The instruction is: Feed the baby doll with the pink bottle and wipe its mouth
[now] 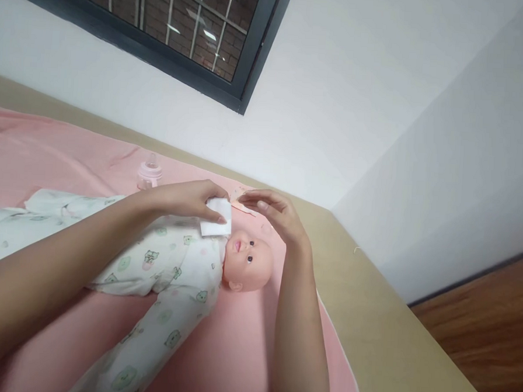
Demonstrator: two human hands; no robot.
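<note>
Pink mat (231,346) below the window (187,25) bears the doll (254,267), dressed and face up; my left hand (193,199) pinches a tissue (216,227) just beside its chin, so picking that up seems done, though what's left I cannot tell. My right hand (278,211), fingers nearly straight and seemingly empty, hangs beside the doll's head near a patterned cloth (236,193). A bottle (150,171) stands beyond the doll, whose trunk my left forearm (96,240) partly covers.

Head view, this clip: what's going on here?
A person's left hand holds a folded white cloth near the chin of a baby doll, which lies face up on a pink mat. The right hand is bent beside a small peach cloth; whether its fingers touch it is unclear. A bottle stands beyond the doll.
</note>
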